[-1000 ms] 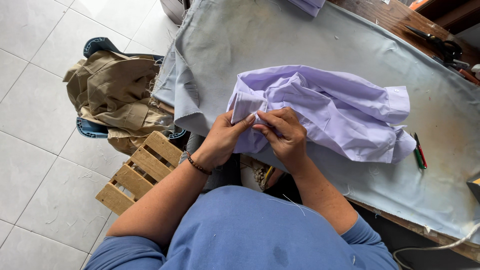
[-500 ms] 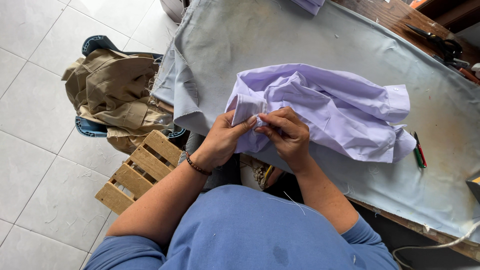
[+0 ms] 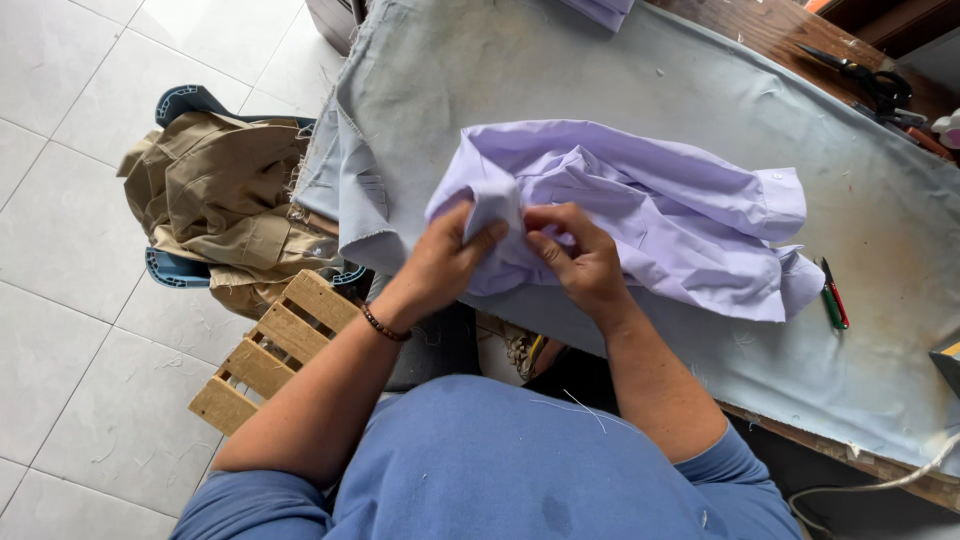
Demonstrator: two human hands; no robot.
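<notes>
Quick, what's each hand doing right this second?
Left hand: closed, pinching a fold of the lilac shirt.
Right hand: closed, gripping the same shirt beside it.

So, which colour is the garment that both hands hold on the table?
Pale lilac, plain, no pattern. The garment shows best in the head view.

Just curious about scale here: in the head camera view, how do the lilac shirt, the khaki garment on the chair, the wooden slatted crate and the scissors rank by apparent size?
1. lilac shirt
2. khaki garment, though it lies lower and farther from the camera, so this is unsure
3. wooden slatted crate, partly hidden by the arm
4. scissors
</notes>
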